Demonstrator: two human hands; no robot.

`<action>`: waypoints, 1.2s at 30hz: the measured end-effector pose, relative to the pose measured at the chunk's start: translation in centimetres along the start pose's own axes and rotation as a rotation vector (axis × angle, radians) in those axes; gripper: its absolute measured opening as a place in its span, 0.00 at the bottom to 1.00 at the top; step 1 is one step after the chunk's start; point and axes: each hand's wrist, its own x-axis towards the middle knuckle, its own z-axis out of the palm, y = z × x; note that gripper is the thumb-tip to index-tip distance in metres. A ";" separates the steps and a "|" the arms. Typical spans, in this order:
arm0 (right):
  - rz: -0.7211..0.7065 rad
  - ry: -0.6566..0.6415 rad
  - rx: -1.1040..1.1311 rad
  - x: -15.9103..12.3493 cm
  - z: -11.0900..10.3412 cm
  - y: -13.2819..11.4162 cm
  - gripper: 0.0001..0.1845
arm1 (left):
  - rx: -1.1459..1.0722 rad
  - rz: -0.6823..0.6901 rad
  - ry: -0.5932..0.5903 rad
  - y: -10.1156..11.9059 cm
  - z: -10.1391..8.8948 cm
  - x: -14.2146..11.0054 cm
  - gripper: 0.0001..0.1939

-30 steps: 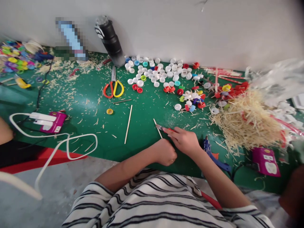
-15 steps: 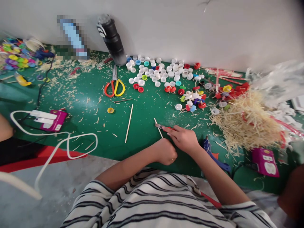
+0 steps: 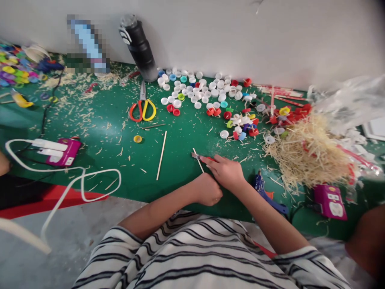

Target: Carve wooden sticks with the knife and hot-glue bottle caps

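My left hand (image 3: 208,190) is closed round the near end of a thin wooden stick (image 3: 198,161), whose far end sticks out over the green table. In my right hand (image 3: 227,171) is a red utility knife (image 3: 207,159). Its blade lies across the stick, close to the stick's far end. Left of my hands, a second wooden stick (image 3: 161,155) lies loose. Farther left is a single yellow bottle cap (image 3: 137,139). Beyond it rest scissors (image 3: 143,105) with one red and one yellow handle.
Many bottle caps (image 3: 207,90) lie at the back, beside a black bottle (image 3: 138,48). A heap of wood shavings (image 3: 306,156) spreads on the right. A blue glue gun (image 3: 269,196) lies by my right forearm. Purple power blocks (image 3: 330,202) sit at both sides, with a white cable (image 3: 104,170) at left.
The whole view has shifted slightly, so everything sits a little more to the left. My hands keep their grip, and the blade stays on the stick near its far end.
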 end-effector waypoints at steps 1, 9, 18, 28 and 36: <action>0.008 0.000 -0.001 -0.2 0.0 0.0 0.24 | 0.002 -0.011 -0.001 0.0 0.1 0.0 0.13; 0.041 0.007 -0.002 -1.5 0.5 0.4 0.25 | 0.050 -0.031 -0.018 0.3 0.2 0.3 0.12; 0.053 -0.020 -0.013 -1.3 0.1 -0.1 0.25 | 0.032 -0.014 -0.007 0.1 0.1 0.3 0.12; 0.058 -0.016 0.003 0.0 -0.1 -0.6 0.25 | 0.038 -0.002 0.016 -0.1 -0.2 0.3 0.12; 0.047 -0.033 0.014 -1.1 -0.3 -0.6 0.25 | 0.065 -0.061 -0.011 0.5 0.0 0.5 0.12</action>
